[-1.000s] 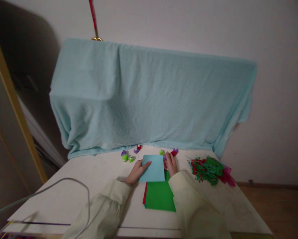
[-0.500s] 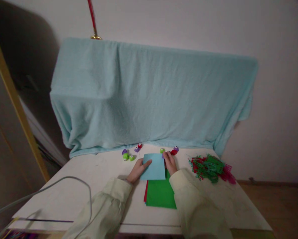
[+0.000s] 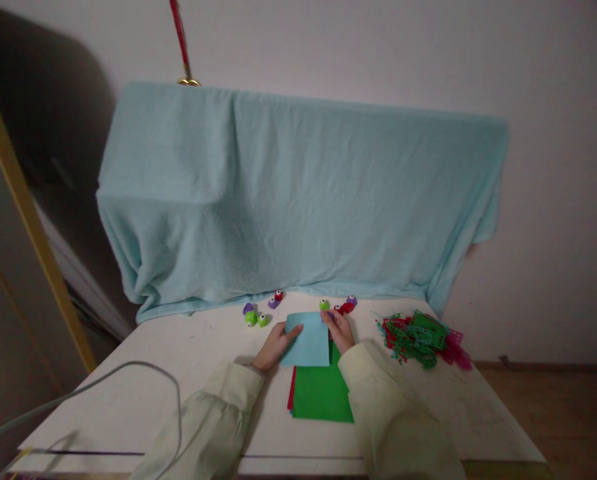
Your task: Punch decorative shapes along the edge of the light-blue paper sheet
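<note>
White table (image 3: 128,387), blue paper (image 3: 306,341) between left hand (image 3: 274,347), right hand (image 3: 339,331)

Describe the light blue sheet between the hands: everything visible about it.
The light blue sheet is a plain, roughly square piece that looks like paper, unmarked on the face that shows. It lies nearly flat on the white table, its near edge overlapping the far end of a green sheet stacked over a red one. The left hand grips its left edge, thumb on top; the right hand holds the far right corner.
</note>
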`<state>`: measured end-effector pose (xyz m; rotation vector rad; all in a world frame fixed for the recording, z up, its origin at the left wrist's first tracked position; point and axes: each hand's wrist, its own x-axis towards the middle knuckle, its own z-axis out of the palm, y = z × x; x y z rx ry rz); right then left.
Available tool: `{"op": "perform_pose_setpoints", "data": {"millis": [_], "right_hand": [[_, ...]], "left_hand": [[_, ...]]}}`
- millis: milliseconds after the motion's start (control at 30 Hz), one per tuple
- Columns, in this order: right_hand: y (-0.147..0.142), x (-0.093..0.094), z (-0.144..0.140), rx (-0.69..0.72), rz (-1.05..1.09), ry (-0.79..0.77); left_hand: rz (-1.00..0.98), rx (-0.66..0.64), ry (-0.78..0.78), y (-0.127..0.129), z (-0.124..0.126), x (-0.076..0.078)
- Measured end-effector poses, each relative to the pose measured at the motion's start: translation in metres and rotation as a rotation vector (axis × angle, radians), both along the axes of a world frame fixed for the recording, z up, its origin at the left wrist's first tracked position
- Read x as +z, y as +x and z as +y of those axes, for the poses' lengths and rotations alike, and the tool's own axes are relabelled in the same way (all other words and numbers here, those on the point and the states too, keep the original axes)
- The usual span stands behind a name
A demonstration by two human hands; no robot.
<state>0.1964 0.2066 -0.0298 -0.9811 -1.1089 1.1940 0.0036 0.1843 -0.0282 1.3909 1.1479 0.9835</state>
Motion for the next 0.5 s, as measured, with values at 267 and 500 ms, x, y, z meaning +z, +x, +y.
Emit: {"op": "perform_pose_setpoints", "data": {"millis": [267, 500], "right_hand": [[0.0026, -0.0034, -0.0011, -0.024, -0.006, 0.029], [-0.0003, 0.0058, -0.0043, -0.089, -0.016, 0.007]], "left_hand": [[0.033, -0.062, -0.007, -0.0001, -0.0023, 0.0043], [0.026, -0.068, -0.032, 0.0005, -0.0042, 0.0084]]}}
